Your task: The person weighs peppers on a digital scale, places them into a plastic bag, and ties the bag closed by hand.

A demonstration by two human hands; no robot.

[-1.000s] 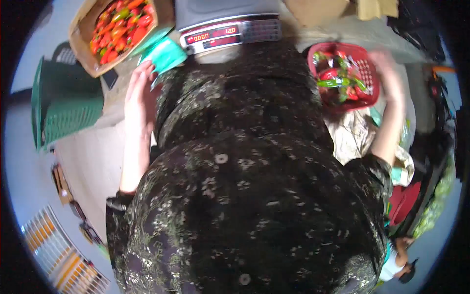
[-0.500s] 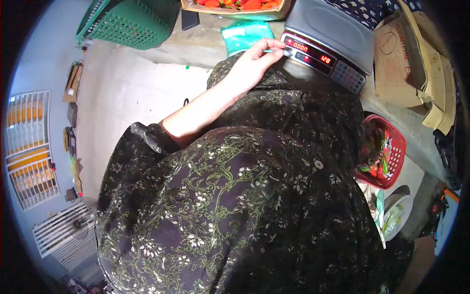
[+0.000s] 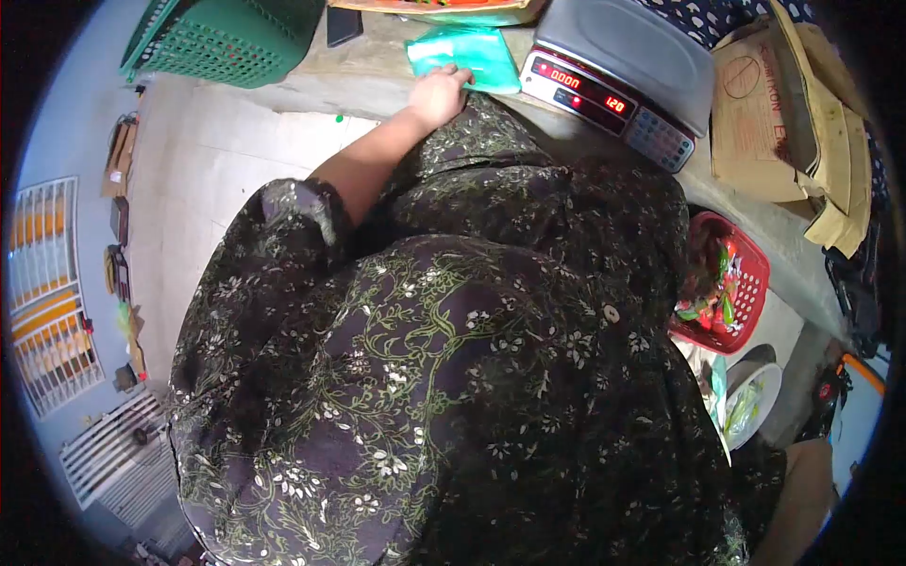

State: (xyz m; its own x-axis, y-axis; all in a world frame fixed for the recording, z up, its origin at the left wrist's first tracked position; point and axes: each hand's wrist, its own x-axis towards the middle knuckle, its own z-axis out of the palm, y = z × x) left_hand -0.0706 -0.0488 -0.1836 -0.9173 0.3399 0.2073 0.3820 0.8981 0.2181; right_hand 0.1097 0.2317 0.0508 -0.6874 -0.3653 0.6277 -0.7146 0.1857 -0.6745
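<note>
Pale floor (image 3: 217, 179) spread left of the scale (image 3: 632, 61), which sat on the table (image 3: 379, 55), red digits lit, one window reading 1.20. Green plastic packet (image 3: 477, 57), just left of scale. Left hand (image 3: 438, 97) at packet's near edge, fingers bent onto it; couldn't tell whether it gripped. Right forearm (image 3: 802, 486) well below and right of scale, its hand out of view, state can't tell. Green basket (image 3: 226, 47) far left of scale; opened cardboard box (image 3: 750, 123) just right; red basket (image 3: 752, 294), holding red and green peppers (image 3: 725, 307), below-right.
</note>
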